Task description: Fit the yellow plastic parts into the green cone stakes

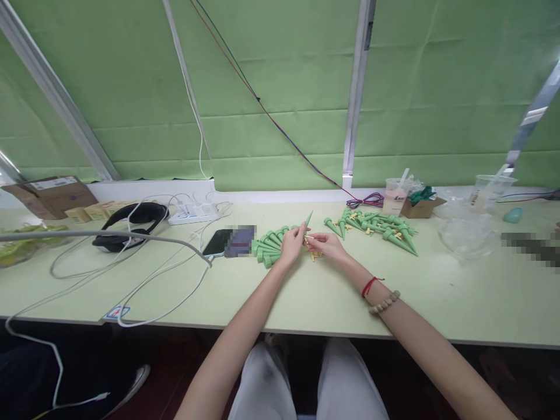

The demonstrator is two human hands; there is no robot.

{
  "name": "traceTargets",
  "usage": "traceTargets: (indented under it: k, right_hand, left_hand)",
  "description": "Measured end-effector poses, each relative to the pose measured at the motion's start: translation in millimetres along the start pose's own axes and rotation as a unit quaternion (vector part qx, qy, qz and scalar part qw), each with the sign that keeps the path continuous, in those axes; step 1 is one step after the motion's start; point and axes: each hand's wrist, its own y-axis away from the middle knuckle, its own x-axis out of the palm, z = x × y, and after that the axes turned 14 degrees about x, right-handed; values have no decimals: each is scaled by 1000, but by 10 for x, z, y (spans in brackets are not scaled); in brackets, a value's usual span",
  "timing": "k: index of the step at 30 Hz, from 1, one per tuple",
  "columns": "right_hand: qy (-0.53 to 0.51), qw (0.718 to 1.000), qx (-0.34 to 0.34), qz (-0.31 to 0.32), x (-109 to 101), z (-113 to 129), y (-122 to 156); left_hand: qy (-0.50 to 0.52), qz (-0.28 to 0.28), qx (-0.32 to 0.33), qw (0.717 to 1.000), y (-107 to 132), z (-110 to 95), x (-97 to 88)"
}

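Observation:
My left hand [292,244] is closed around a green plastic cone spike [308,220], tip pointing up and away. My right hand [326,244] pinches a small yellow part [313,253] right against the spike's base. Both hands meet over the pale green table [306,291]. Just left of them lies a pile of several green cones [268,244] without yellow parts. To the right lies a second pile of green cones with yellow fittings [380,228]. A red string and a bead bracelet [384,302] circle my right wrist.
A phone [217,242] lies left of the cones, with white cables, a power strip [192,213] and black headphones [131,224] further left. A drink cup [396,196], small cardboard box [420,205], clear plastic bags [470,233] and another cup [490,192] stand at back right. Cardboard boxes [50,195] sit far left.

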Motion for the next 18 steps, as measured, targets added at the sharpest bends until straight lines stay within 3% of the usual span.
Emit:
traceTargets:
  k: [3,5,7,10,12,15,18]
  right_hand:
    - [105,983,-127,-86,12,0,19]
    - [142,968,-171,-115,32,12,33]
    - [116,977,-141,-106,47,32,44]
    - [5,999,9,-43,46,67,57]
    - [-73,993,94,15,30,86,71]
    - [-147,980,112,69,11,94,100]
    - [-165,982,80,43,22,78,109]
  left_hand:
    - [7,-4,-9,1000,2,-11,2]
    - [24,-13,-9,1000,2,-13,2]
    - [44,-21,-1,999,1,-9,3]
    - [70,-19,18,997,0,-10,7]
    - [90,-12,40,995,-1,-21,10]
    - [122,-1,61,991,-1,-44,17]
    - [126,3,56,990,0,-53,30]
